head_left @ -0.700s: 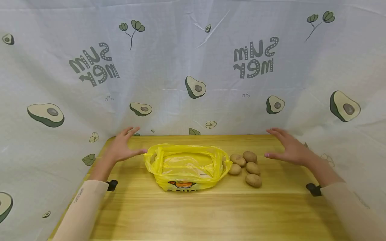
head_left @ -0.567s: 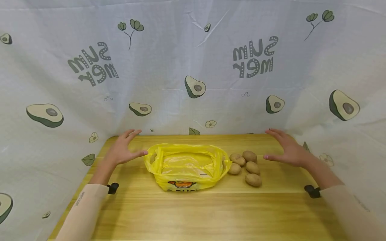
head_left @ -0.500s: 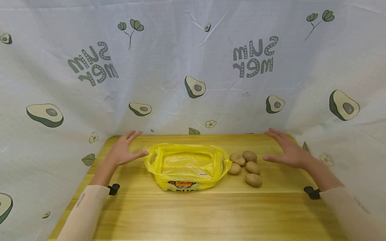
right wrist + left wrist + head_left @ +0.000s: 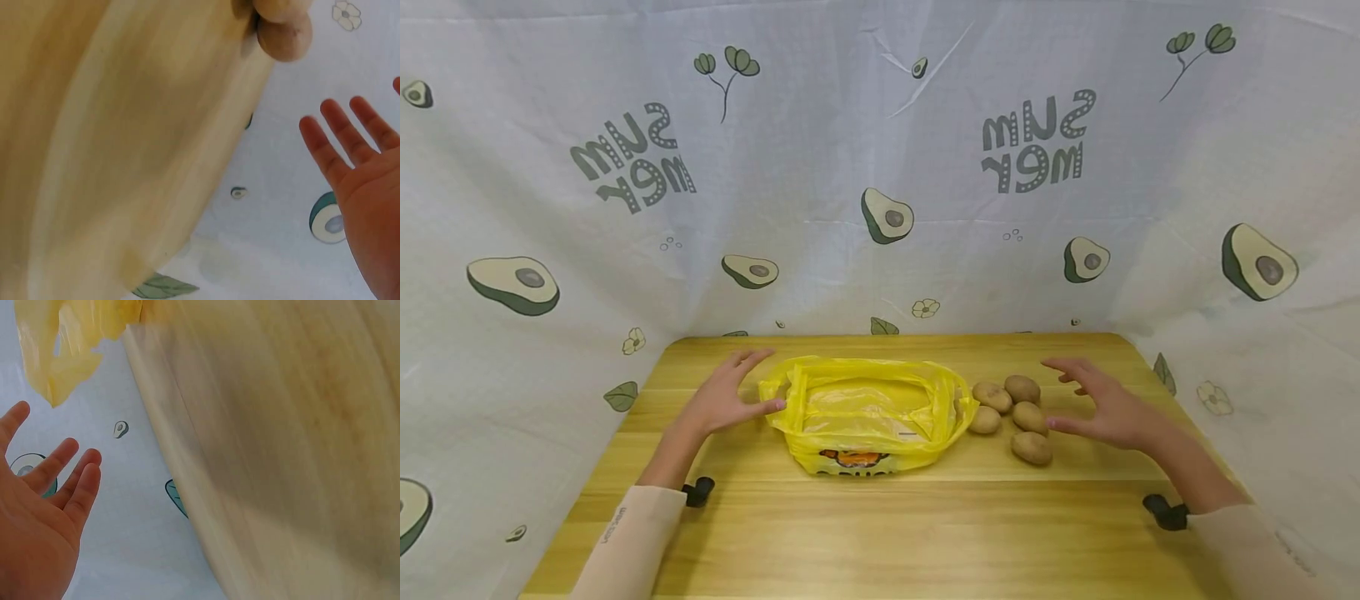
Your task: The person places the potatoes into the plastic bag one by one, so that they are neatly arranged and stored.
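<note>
A yellow plastic bag (image 4: 868, 454) with an orange picture on its front stands with its mouth spread at the middle of the table. Just left of it hovers my left hand (image 4: 726, 398), fingers spread, the thumb tip overlapping the bag's left handle in the head view. Several brown potatoes (image 4: 1028, 417) lie in a loose group at the bag's right side. My right hand (image 4: 1112, 410) is to the right of them, fingers extended and thumb pointing at the pile. Neither hand holds anything. In the left wrist view, a bag handle (image 4: 75, 375) hangs beyond the fingers.
The wooden table (image 4: 880, 533) runs back to a white curtain (image 4: 805, 150) printed with avocados and lettering, which also closes in both sides. A black strap mount sits on each wrist, beside the beige sleeves (image 4: 632, 542).
Both hands have come lower and inward, the left closer to the bag, the right closer to the potatoes. Bag and potatoes have stayed in place.
</note>
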The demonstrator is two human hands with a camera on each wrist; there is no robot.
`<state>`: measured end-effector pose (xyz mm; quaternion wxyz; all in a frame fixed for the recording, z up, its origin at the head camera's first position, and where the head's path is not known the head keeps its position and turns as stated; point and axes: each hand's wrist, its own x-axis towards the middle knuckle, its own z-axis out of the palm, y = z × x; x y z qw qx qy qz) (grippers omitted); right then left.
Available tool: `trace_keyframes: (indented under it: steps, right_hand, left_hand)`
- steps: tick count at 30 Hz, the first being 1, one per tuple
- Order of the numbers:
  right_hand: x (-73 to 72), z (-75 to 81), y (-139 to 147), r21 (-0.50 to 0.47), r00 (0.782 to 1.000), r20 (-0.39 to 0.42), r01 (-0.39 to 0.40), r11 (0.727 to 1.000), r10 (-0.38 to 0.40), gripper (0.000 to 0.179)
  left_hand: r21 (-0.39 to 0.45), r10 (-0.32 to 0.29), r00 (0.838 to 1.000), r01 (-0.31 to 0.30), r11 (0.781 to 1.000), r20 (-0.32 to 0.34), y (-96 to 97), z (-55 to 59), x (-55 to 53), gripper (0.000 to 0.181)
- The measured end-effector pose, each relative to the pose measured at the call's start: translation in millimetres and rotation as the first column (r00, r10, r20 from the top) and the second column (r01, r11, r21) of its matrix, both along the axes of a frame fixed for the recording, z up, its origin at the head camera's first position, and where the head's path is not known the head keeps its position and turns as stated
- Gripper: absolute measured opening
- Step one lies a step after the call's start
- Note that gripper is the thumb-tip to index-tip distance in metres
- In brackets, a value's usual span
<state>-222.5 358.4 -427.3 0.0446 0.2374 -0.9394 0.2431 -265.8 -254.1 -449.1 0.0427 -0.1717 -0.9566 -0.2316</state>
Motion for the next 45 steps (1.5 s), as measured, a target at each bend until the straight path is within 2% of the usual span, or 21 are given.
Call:
trace_keyframes:
  steps: [5, 11, 20, 25, 34, 41, 45]
  right_hand:
    - [10.0, -5.3, -9.3, 0.004, 0.999, -0.02, -0.037, 0.999, 0.037, 0.079]
    - [16.7, -15.5, -17.2, 0.032, 0.998, -0.054, -0.033, 0.999, 0.035, 0.072]
    - [23.7, -26.1, -24.3, -0.003, 0.987, -0.096, -0.126, 0.992, 0.125, 0.063]
    - [26.1, -34.0, -26.8, -0.023, 0.978, -0.12, -0.175, 0.984, 0.171, 0.06]
    - [28.9, -45.0, -24.4, -0.004, 0.98, -0.103, -0.17, 0.985, 0.169, 0.052]
    - [31.7, -48.4, -27.7, -0.031, 0.974, -0.086, -0.214, 0.976, 0.21, 0.06]
    - [32.3, -49.1, -32.1, -0.039, 0.971, -0.096, -0.224, 0.974, 0.22, 0.058]
  left_hand:
    - [0.02, -0.026, 0.999, 0.026, 0.999, 0.024, 5.4, -5.3, 4.7, 0.096]
    - [0.031, -0.055, 0.997, 0.054, 0.998, 0.047, 10.6, -10.7, 9.1, 0.093]
    - [0.058, -0.045, 0.992, 0.038, 0.998, 0.116, 17.4, -21.2, 11.4, 0.092]
    - [0.071, -0.044, 0.987, 0.033, 0.997, 0.157, 21.2, -22.6, 14.5, 0.092]
    - [0.091, -0.063, 0.985, 0.048, 0.995, 0.162, 22.7, -26.0, 15.2, 0.094]
    - [0.099, -0.08, 0.985, 0.066, 0.993, 0.153, 20.0, -30.9, 13.8, 0.093]
    - [0.102, -0.086, 0.985, 0.071, 0.992, 0.15, 19.3, -31.1, 14.4, 0.093]
